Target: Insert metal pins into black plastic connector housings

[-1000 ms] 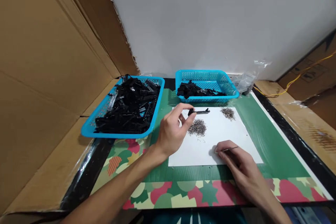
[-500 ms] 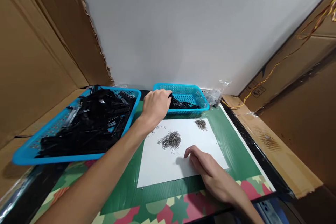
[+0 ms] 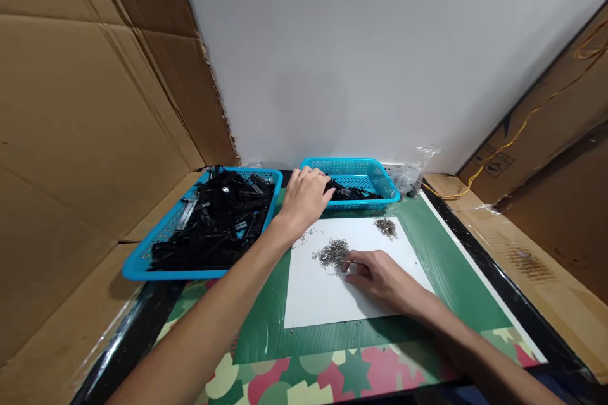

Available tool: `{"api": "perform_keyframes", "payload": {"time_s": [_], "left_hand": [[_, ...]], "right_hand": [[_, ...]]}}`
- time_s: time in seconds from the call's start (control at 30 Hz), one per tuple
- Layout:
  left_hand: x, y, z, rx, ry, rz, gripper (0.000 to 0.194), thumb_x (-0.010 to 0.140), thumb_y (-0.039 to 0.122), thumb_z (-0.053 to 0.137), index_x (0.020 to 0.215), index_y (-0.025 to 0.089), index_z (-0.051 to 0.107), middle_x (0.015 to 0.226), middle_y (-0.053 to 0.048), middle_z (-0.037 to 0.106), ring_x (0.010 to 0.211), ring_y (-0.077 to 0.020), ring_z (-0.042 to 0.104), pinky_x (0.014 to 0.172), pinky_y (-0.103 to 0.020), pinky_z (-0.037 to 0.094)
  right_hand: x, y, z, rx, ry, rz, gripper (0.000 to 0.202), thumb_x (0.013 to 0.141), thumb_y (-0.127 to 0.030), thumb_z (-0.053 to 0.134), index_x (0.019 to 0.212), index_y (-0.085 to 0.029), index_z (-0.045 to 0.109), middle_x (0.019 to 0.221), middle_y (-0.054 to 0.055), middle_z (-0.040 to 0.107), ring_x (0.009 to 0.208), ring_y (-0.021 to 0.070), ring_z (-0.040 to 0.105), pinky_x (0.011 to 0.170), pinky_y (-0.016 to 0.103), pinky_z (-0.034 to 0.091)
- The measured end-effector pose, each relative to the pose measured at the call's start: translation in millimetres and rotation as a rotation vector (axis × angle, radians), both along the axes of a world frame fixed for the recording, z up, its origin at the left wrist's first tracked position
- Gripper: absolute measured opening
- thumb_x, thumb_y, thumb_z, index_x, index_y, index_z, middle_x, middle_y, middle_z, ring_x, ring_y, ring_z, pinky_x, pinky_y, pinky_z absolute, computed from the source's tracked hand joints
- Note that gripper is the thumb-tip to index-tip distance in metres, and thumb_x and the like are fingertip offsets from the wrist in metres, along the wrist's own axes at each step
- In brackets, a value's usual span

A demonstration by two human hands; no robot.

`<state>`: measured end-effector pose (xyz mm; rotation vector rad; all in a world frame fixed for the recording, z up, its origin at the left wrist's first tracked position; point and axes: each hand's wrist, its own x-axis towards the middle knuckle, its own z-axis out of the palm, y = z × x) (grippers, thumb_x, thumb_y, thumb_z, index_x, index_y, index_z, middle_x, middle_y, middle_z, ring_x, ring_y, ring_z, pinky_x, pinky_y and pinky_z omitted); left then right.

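My left hand reaches over the left end of the small blue basket, thumb and fingers apart, beside the black plastic parts lying in it. No held part shows in that hand, though some fingertips are hidden. Low over the white sheet, my right hand has its fingers curled around a thin metal sliver, too small to name surely. Its fingertips are at the right edge of a pile of tiny metal pieces.
A larger blue basket heaped with black parts stands at the left. A smaller metal pile lies on the sheet's far right. Behind it sits a clear plastic bag. Cardboard walls and a yellow cord flank the table.
My right hand has moved forward to the edge of the metal pile. The left hand's fingers have spread at the small basket. The whole view has shifted leftward.
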<state>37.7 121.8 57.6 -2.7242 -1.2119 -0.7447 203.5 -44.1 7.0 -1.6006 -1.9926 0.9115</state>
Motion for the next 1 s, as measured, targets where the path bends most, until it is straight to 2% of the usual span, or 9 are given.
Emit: {"api": "perform_keyframes", "payload": {"time_s": [0.13, 0.27, 0.37, 0.5, 0.6, 0.77, 0.87, 1.0], "left_hand": [[-20.6, -6.8, 7.5, -0.024, -0.093, 0.04, 0.023, 0.103, 0.025, 0.059, 0.113, 0.016, 0.078, 0.117, -0.011, 0.077, 0.112, -0.0292, 0.065, 0.103, -0.048, 0.046], [-73.9, -2.4, 20.1, -0.019, -0.119, 0.184, 0.022, 0.098, 0.02, 0.059, 0.104, 0.019, 0.08, 0.107, -0.009, 0.079, 0.105, -0.0273, 0.068, 0.101, -0.045, 0.047], [-120.1, 1.5, 25.7, -0.139, -0.19, 0.256, 0.019, 0.092, 0.023, 0.062, 0.094, 0.02, 0.081, 0.088, -0.006, 0.079, 0.079, -0.0216, 0.069, 0.081, -0.034, 0.051], [-157.8, 3.3, 20.7, -0.165, -0.203, 0.306, 0.02, 0.088, 0.032, 0.065, 0.091, 0.021, 0.081, 0.083, -0.005, 0.078, 0.067, -0.0185, 0.062, 0.067, -0.031, 0.048], [-164.9, 5.2, 10.8, -0.232, -0.033, 0.264, 0.021, 0.086, 0.034, 0.067, 0.097, 0.022, 0.081, 0.092, -0.005, 0.08, 0.071, -0.0203, 0.064, 0.068, -0.032, 0.048], [-152.0, 5.6, -3.8, -0.197, 0.224, 0.293, 0.026, 0.089, 0.029, 0.065, 0.111, 0.022, 0.078, 0.112, -0.01, 0.08, 0.096, -0.0311, 0.073, 0.088, -0.041, 0.05], [-140.8, 4.5, -5.1, -0.149, 0.333, 0.295, 0.026, 0.093, 0.024, 0.06, 0.112, 0.019, 0.077, 0.107, -0.014, 0.078, 0.103, -0.0363, 0.072, 0.092, -0.045, 0.047], [-136.8, 6.5, 0.1, -0.056, 0.361, 0.301, 0.037, 0.102, 0.021, 0.044, 0.124, 0.017, 0.073, 0.11, -0.016, 0.074, 0.099, -0.0338, 0.071, 0.088, -0.043, 0.047]], "right_hand": [[1.4, -3.6, -7.1, -0.012, 0.06, 0.029, 0.015, 0.096, -0.021, 0.057, 0.095, -0.019, 0.072, 0.074, 0.0, 0.064, 0.065, 0.0137, 0.049, 0.062, 0.026, 0.032], [4.4, -7.6, -15.1, -0.008, 0.062, 0.044, 0.014, 0.099, -0.025, 0.056, 0.093, -0.02, 0.067, 0.068, -0.003, 0.055, 0.063, 0.0138, 0.044, 0.06, 0.027, 0.03], [6.2, -8.3, -15.1, -0.033, 0.07, 0.059, 0.014, 0.102, -0.026, 0.052, 0.094, -0.022, 0.063, 0.066, -0.004, 0.049, 0.062, 0.0143, 0.04, 0.059, 0.028, 0.028], [11.4, -8.4, -9.7, -0.024, 0.078, 0.138, 0.014, 0.1, -0.018, 0.051, 0.089, -0.022, 0.059, 0.076, -0.001, 0.058, 0.068, 0.0156, 0.047, 0.063, 0.028, 0.033], [18.3, -8.6, -7.5, 0.006, 0.073, 0.152, 0.012, 0.1, -0.018, 0.053, 0.094, -0.023, 0.062, 0.088, 0.001, 0.064, 0.078, 0.0182, 0.055, 0.071, 0.029, 0.039], [28.0, -8.2, -4.0, 0.054, 0.194, 0.112, 0.012, 0.105, -0.025, 0.053, 0.1, -0.024, 0.063, 0.103, 0.005, 0.066, 0.095, 0.0213, 0.061, 0.086, 0.034, 0.047], [31.4, -6.0, -1.4, 0.043, 0.335, 0.057, 0.015, 0.106, -0.032, 0.055, 0.098, -0.023, 0.063, 0.1, 0.005, 0.067, 0.094, 0.021, 0.062, 0.084, 0.034, 0.048], [36.1, -1.1, -2.0, 0.033, 0.503, -0.056, 0.024, 0.102, -0.043, 0.062, 0.093, -0.021, 0.063, 0.09, 0.003, 0.064, 0.084, 0.0186, 0.059, 0.076, 0.031, 0.048]]}}
